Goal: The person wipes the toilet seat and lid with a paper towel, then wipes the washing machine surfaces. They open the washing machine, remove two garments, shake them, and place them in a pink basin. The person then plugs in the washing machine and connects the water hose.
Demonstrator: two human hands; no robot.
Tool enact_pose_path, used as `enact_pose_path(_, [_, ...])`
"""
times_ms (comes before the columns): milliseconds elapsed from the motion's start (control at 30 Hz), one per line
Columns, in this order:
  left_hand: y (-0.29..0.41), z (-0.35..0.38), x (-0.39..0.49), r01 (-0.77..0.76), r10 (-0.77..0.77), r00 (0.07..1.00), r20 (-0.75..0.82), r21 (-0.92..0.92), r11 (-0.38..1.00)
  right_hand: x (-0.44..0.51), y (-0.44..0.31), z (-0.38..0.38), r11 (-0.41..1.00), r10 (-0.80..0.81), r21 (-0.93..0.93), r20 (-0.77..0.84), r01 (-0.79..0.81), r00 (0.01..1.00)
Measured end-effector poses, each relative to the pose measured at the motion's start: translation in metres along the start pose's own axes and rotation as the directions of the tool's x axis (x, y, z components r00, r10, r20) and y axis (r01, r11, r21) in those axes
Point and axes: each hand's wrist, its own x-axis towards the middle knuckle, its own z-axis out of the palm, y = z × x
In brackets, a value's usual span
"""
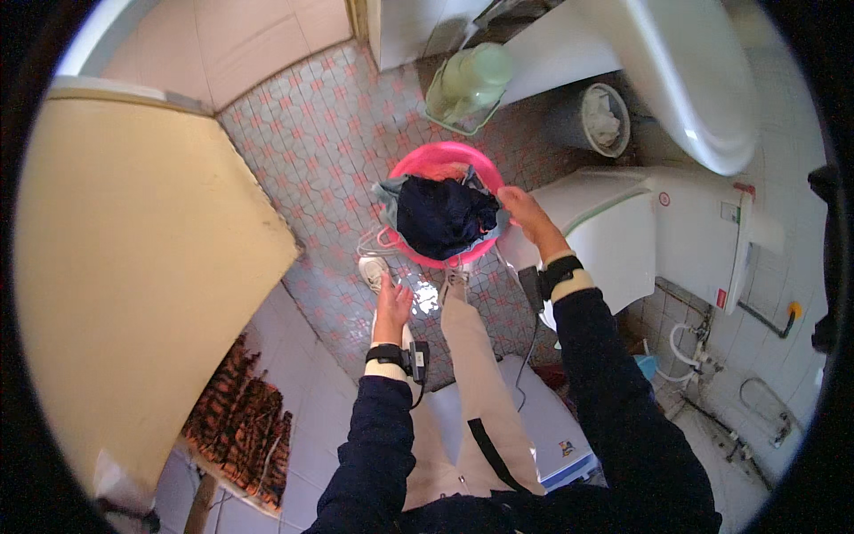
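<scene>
A round pink plastic basin [497, 175] stands on the tiled floor before my feet, heaped with clothes. A dark navy garment [440, 217] lies on top, with a grey-blue cloth [390, 193] hanging over the left rim. My right hand [526, 212] is at the basin's right side, its fingers curled by the rim; whether it grips anything is unclear. My left hand [395, 302] hangs above the floor, fingers apart and holding nothing, below the basin and near my left shoe [373, 272]. Pale hangers [377, 243] rest against the basin's lower left.
A green lidded bucket [467, 87] stands behind the basin. To the right are a waste bin [604, 120], a white toilet [600, 227] and, above, a white washbasin [720, 113]. A yellow door [147, 220] stands on the left. A white appliance or box [554, 427] is beside my legs.
</scene>
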Motion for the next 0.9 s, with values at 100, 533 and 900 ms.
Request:
enact_pose_path(100, [-0.006,-0.010,0.050,0.003,-0.003,1.000,0.009,-0.061,0.998,0.053,0.005,0.005,0.988,0.154,0.032,-0.085,-0.151,0.984])
enact_pose_path(533, [-0.089,-0.037,0.232,-0.084,0.088,0.996,0.026,-0.119,0.989,0.240,0.099,-0.041,0.899,0.174,-0.371,-0.188,-0.234,0.967])
enact_pose_path(900, [-0.086,-0.008,0.264,-0.298,0.357,0.929,0.095,-0.379,0.876,0.295,0.145,-0.059,0.922,0.053,-0.378,-0.085,-0.081,0.995])
